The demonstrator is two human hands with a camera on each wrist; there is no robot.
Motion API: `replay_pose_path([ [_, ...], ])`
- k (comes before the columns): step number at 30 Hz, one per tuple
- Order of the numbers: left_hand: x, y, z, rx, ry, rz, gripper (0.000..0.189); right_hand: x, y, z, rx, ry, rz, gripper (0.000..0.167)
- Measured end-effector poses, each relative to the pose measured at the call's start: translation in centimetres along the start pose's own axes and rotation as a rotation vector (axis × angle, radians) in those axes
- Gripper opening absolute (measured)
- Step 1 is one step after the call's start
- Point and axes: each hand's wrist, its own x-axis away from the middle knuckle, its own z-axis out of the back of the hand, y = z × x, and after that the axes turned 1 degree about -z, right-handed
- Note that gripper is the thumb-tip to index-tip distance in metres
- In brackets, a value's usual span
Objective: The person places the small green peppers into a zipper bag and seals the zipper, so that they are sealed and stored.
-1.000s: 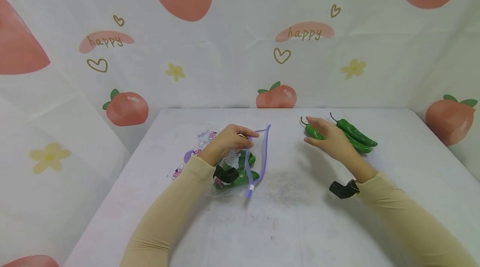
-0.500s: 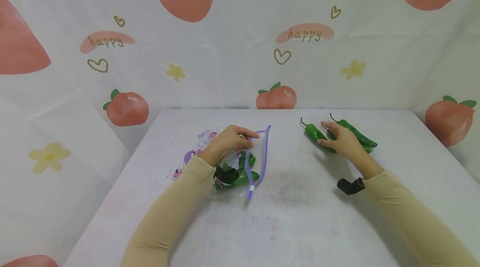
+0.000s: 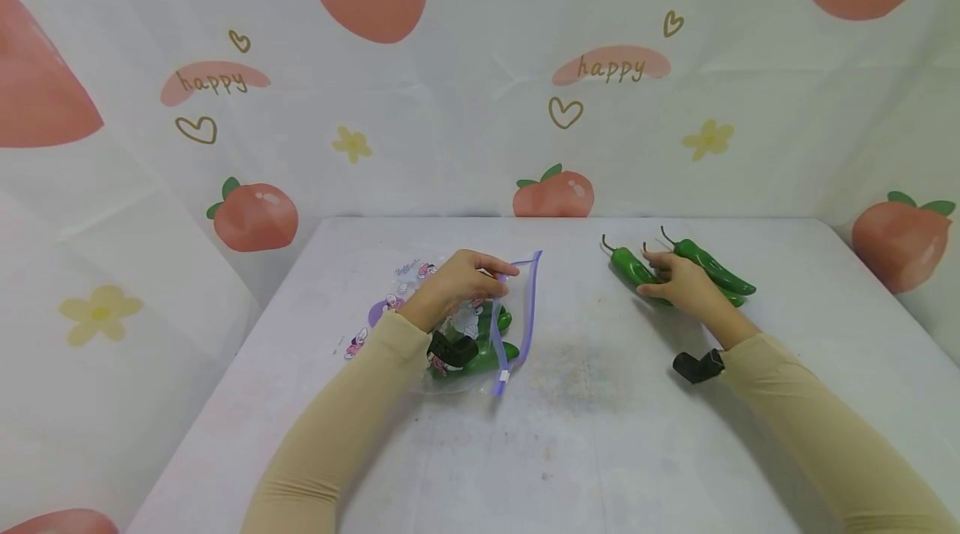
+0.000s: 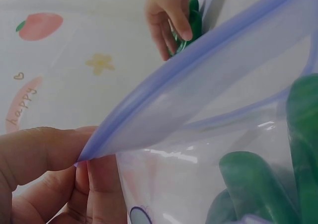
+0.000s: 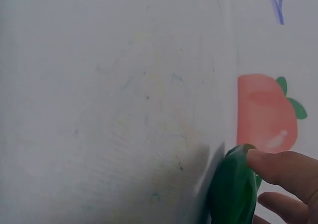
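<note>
My left hand pinches the purple-edged mouth of a clear printed zip bag between thumb and fingers; the left wrist view shows this pinch at the rim. Green peppers lie inside the bag, whose mouth gapes to the right. Over on the right, my right hand reaches down onto several long green chili peppers, its thumb and fingers around the leftmost chili pepper. The right wrist view has the thumb on the near end of this chili pepper; its far side is partly hidden.
Another green chili pepper lies at the back right, beside one mostly covered by the right hand. A white zip slider sits at the bag's front corner. Behind the white table hangs a fruit-printed cloth.
My right hand has moved right and slightly down onto the chili peppers, its thumb and fingers closing around the leftmost one. The left hand and the bag have stayed in place.
</note>
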Motion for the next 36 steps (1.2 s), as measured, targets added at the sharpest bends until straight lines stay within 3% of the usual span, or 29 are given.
replay_pose_path([
  [10,0.06,0.08,0.03,0.002,0.002,0.007,0.031,-0.63,0.32,-0.38,0.054,0.005,0.004,0.068],
  [36,0.0,-0.05,0.05,-0.004,0.005,0.007,0.03,0.12,-0.65,-0.68,0.011,0.026,-0.025,0.065],
])
